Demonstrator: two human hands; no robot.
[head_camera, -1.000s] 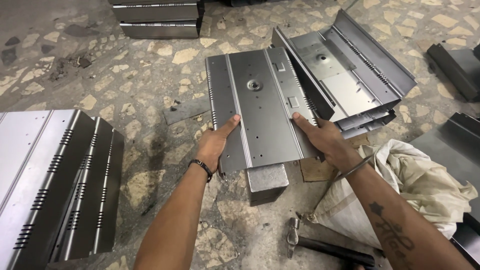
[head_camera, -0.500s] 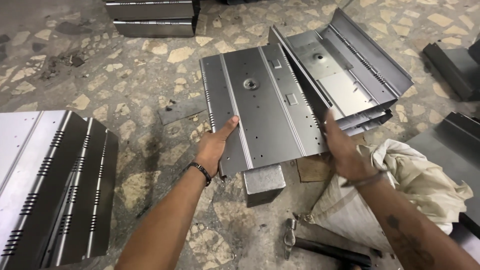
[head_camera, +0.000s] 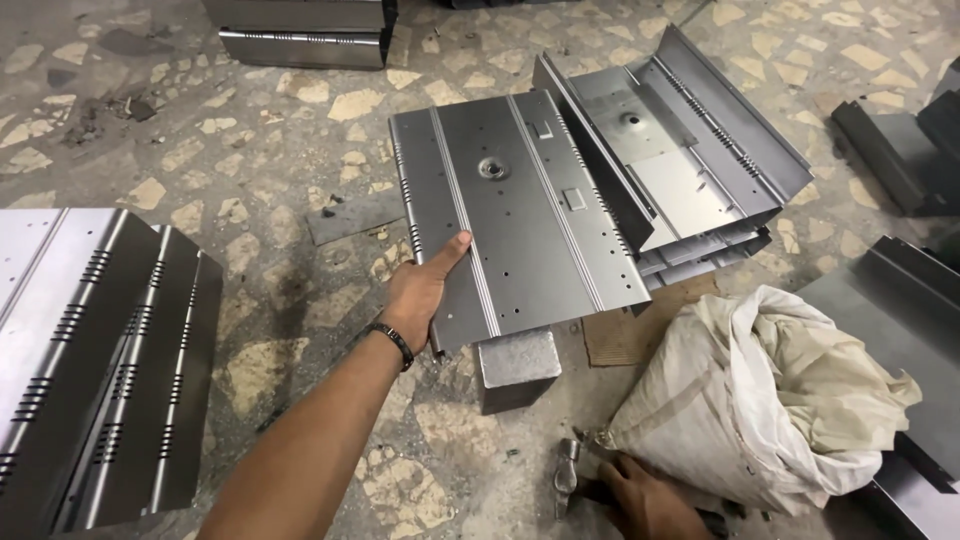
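Right now my left hand (head_camera: 425, 290) alone holds the panel (head_camera: 515, 215), thumb on top and fingers curled under its near left edge, so it is pinching one side of a wide sheet. The panel sits tilted on a small metal block (head_camera: 517, 367) on the floor, with its far right edge against a stack of trays (head_camera: 680, 170). My right hand (head_camera: 645, 495) is low by the sack (head_camera: 780, 400), fingers wrapped around what looks like a hammer (head_camera: 567, 480); I cannot tell how firmly it grips. The main risk I see is the panel pivoting on that block: with a one-sided grip, any slackening could let the free right side drop or slide off, clang onto the trays and dent an edge. The folded rim under my fingers looks sharp, so a slip could cut them. If I swing the hammer while the sheet rests on so small a support, I judge that it may bounce or skid. A second stack (head_camera: 95, 350) lies well apart on the left.
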